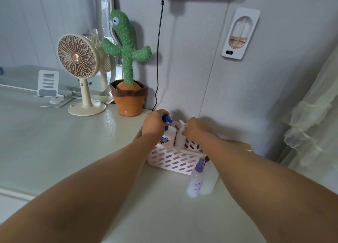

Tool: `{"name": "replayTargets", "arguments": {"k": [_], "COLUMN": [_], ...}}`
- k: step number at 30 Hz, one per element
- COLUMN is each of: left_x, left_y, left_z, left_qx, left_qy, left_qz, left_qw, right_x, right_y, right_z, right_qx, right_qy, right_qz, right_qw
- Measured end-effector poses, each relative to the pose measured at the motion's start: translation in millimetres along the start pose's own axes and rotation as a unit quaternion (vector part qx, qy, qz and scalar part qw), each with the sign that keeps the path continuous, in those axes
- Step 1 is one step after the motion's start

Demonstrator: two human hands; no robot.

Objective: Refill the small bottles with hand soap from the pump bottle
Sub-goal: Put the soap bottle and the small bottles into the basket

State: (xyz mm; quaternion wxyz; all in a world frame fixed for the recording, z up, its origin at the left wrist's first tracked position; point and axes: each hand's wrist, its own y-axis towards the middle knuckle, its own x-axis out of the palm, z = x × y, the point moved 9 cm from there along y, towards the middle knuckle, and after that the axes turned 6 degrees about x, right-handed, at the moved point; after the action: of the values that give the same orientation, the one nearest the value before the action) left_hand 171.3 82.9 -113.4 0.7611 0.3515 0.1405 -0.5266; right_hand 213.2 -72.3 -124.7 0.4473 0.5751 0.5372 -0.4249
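Note:
A white soap pump bottle (167, 137) with a blue pump head stands in a pink slotted basket (172, 160) at the table's far right. My left hand (154, 123) grips its blue pump head. Beside it in the basket stands a small clear bottle (180, 139) with a white pump top, and my right hand (197, 129) holds its top. In front of the basket, on the table, stand a small bottle with a purple spray cap (195, 180) and a small white bottle (208, 184) next to it.
A plush cactus in an orange pot (128, 78) and a cream desk fan (80, 72) stand to the left near the wall. A phone stand (49, 89) sits further left. A black cable (158, 60) hangs down the wall behind the basket. A curtain (314, 114) hangs at right.

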Motion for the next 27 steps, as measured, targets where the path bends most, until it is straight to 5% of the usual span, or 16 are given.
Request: {"name": "replayTargets", "arguments": {"k": [11,23,27], "left_x": [-9.9,-29.1,-7.3], "left_y": [-10.7,-69.9,-108.3], "left_z": [6.9,47.2,59.5], "left_qx": [0.005,0.035,0.032], "left_qy": [-0.028,-0.017,-0.011], "left_qz": [-0.001,0.044,-0.017], "left_qw": [1.0,0.998,0.999], "right_x": [-70.0,-83.6,-74.2], "right_y": [-61.2,-136.9,-159.7], "right_z": [13.1,95.6,118.2], "right_qx": [-0.072,-0.053,-0.049], "right_qy": [0.124,0.192,0.194], "right_qz": [0.097,0.122,0.102], "right_qw": [0.985,0.972,0.975]}}
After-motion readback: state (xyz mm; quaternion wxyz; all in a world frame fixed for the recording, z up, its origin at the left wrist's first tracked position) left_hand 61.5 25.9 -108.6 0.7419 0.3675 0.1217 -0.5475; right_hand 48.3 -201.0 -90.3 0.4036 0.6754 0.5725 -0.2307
